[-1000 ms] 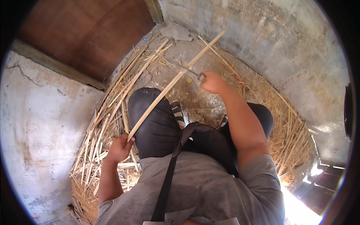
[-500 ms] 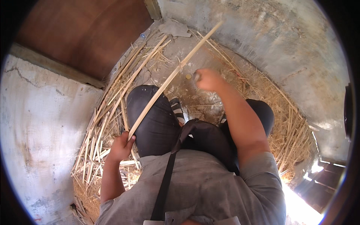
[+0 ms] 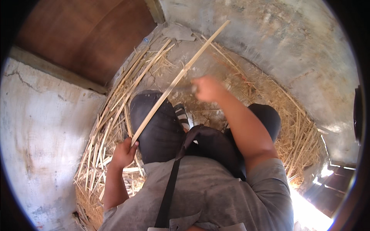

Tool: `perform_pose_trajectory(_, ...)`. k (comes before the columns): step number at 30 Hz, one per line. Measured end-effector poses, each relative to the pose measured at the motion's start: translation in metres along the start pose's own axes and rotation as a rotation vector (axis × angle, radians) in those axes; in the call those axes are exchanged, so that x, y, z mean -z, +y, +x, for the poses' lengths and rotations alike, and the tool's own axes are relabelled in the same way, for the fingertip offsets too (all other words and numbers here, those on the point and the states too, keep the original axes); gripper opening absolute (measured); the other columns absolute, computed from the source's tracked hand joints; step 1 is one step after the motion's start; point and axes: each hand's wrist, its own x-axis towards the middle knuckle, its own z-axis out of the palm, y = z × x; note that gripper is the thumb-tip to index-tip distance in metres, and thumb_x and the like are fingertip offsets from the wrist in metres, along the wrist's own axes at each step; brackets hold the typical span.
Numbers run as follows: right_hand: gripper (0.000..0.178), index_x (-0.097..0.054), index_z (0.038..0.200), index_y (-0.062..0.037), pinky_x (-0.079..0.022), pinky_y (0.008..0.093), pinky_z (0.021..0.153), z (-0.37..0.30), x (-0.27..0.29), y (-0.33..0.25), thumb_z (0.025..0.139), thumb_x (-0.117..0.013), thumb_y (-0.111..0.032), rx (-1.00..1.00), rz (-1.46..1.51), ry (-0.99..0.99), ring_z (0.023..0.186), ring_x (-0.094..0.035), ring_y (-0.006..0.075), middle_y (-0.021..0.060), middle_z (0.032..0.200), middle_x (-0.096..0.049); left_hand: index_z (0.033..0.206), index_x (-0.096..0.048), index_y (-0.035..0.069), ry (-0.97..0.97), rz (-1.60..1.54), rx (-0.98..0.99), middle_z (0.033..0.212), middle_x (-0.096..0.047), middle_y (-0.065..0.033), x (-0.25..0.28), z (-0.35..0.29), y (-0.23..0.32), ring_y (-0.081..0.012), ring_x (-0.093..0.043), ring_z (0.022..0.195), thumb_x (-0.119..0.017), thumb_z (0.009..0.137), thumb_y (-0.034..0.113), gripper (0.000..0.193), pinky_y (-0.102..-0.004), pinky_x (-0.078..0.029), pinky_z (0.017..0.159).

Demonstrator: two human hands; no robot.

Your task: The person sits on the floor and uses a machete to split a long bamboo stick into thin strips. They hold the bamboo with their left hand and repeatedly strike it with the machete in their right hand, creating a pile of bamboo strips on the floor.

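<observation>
A long pale bamboo strip point(image 3: 179, 78) slants from lower left to upper right, passing over my left thigh. My left hand point(image 3: 124, 152) grips its lower end, thumb pressed along it. Toward the middle of the strip, my right hand point(image 3: 209, 89) is closed around the handle of a knife point(image 3: 184, 89). Its blade is a grey blur at or just above the strip; whether it touches cannot be made out. A raised node shows a little farther up the strip. The strip's far end sticks out free over the floor.
Split bamboo strips point(image 3: 115, 106) lie in a long pile at my left. Shavings and thin slivers point(image 3: 298, 134) heap up at my right along the stained wall point(image 3: 285, 42). A brown panel point(image 3: 84, 34) stands at the upper left. My bent knees flank the work.
My right hand has moved left and slightly down, bringing the knife to the strip. The left hand and the bamboo strip have hardly moved.
</observation>
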Motion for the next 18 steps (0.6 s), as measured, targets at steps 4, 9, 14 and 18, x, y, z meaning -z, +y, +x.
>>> perform_pose_trajectory(4,0.041,-0.069,0.122,-0.0071,-0.054,0.0472,0.094,0.01,-0.022,0.073,0.083,-0.061,-0.017,-0.259,0.079,0.156,0.106,-0.067,0.0419,0.0233,0.116,-0.07,0.086,-0.056,0.0,0.018,-0.003,-0.036,0.065,-0.061,-0.023,0.001,0.007,-0.001,-0.045,-0.064,0.064,-0.067,0.099,0.024,0.029,-0.0479,-0.049,0.059)
perform_pose_trajectory(9,0.037,-0.071,0.116,-0.0083,-0.055,0.0475,0.091,0.007,-0.015,0.066,0.082,-0.062,-0.018,-0.188,0.051,0.171,0.104,-0.068,0.041,0.0208,0.11,-0.072,0.088,-0.058,0.0,-0.027,0.075,-0.038,0.064,-0.061,-0.0226,0.015,0.008,0.01,-0.045,-0.064,0.064,-0.067,0.099,0.025,0.029,-0.0482,-0.049,0.059)
perform_pose_trajectory(14,0.031,-0.07,0.108,-0.0074,-0.056,0.0501,0.086,-0.009,0.001,-0.009,0.08,-0.064,-0.018,0.048,-0.04,0.011,0.096,-0.07,0.0408,0.0206,0.099,-0.073,0.089,-0.057,0.0,-0.024,0.014,0.008,0.064,-0.06,-0.0222,0.003,0.007,0.003,-0.0445,-0.062,0.063,-0.065,0.1,0.026,0.03,-0.0477,-0.048,0.059)
perform_pose_trajectory(18,0.029,-0.072,0.107,-0.0109,-0.056,0.0491,0.084,0.0,-0.011,0.001,0.08,-0.065,-0.017,0.064,-0.005,0.03,0.097,-0.07,0.0394,0.0186,0.098,-0.073,0.092,-0.058,0.0,-0.043,-0.085,0.061,0.064,-0.061,-0.0212,-0.001,0.004,0.0,-0.0415,-0.063,0.063,-0.064,0.101,0.028,0.03,-0.0465,-0.048,0.061)
